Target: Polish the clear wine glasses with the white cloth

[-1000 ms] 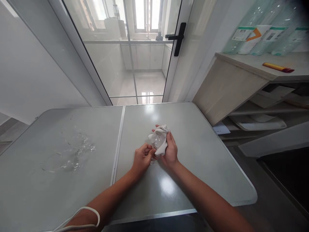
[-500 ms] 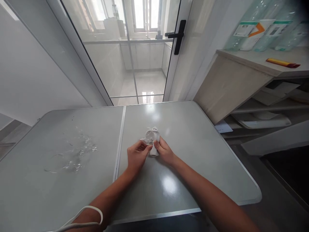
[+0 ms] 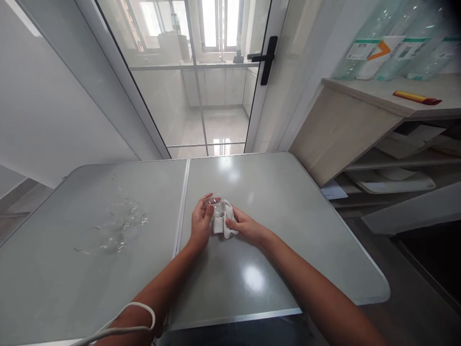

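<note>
A small clear drinking glass (image 3: pixel 213 199) with a rounded bowl is held just above the table, tilted to the left. My left hand (image 3: pixel 201 220) curls around the bowl from the left, thumb on the near side. A white cloth (image 3: pixel 229 229) is pressed against the right side of the glass, with a flap hanging below. From the right, my right hand (image 3: pixel 247 226) grips this cloth, its thumb on top and the other fingers hidden behind. The cloth and fingers cover the lower part of the glass.
Crumpled clear plastic (image 3: pixel 122 228) lies on the left half of the grey table (image 3: pixel 288 259). A shelf unit (image 3: pixel 345 122) stands at the right, with several clear bottles (image 3: pixel 389 53) and a yellow-red tube (image 3: pixel 416 97) on top. Behind the table is a glass door (image 3: pixel 223 91).
The glass and cloth have moved left, and the bowl has tipped leftward. My left hand has gone from pinching low on the glass to wrapping its bowl. My right hand keeps the cloth.
</note>
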A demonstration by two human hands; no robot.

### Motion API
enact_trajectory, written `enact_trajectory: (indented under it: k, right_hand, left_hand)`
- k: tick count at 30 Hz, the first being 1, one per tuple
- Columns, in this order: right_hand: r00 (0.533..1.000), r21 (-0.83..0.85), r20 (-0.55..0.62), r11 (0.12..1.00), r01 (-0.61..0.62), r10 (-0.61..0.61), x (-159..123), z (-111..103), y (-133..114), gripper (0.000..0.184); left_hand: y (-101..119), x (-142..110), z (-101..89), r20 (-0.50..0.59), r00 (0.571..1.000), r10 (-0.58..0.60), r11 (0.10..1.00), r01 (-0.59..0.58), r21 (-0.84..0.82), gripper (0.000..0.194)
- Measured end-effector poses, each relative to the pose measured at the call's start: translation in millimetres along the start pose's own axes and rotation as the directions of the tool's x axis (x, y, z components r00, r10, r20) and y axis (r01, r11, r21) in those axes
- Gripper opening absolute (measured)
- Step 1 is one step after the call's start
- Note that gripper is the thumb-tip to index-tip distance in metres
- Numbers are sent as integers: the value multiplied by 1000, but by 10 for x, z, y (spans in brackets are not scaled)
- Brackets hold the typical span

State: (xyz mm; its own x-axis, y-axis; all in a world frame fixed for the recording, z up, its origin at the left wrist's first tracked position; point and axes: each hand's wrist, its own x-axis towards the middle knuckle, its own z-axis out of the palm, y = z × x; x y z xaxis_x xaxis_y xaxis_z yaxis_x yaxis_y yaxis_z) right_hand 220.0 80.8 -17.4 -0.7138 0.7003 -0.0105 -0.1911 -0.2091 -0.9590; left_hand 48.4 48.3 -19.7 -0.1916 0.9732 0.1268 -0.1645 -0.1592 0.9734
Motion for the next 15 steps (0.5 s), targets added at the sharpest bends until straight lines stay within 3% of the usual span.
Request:
enact_trajectory:
  k: [2,5,7,9,12,14,15]
  right_hand:
    - [1000,-133,20,991,3,0,-25,23,-28,60]
    - [982,-403,-153,914,41,-112,-29,74,-30,38]
    - [963,-442,-226,896,32,-145,-17,89,-19,31]
    - [982,-280,-189,960,-27,-28,-8,77,-10,38]
    - [976,117,69,970,-214,208,-20,36,-13,56]
    - [950,200,207,941,-274,233,-39,16,-23,60]
    - [950,157,223,954,-254,217,-47,12,-28,58]
  left_hand:
    - [11,-39,20,-27,997,76,994,-73,77,52]
    - [38,-89,46,-36,979,202,967,-193,166,59]
    - [51,-85,50,-38,983,179,981,-176,80,59]
    - [57,-49,40,3,997,73,991,-73,-110,55]
    - [60,11,15,132,990,-51,945,91,-315,57]
    - [69,24,-2,183,982,-36,940,95,-327,63]
    - [75,20,-9,197,980,1,954,58,-294,65]
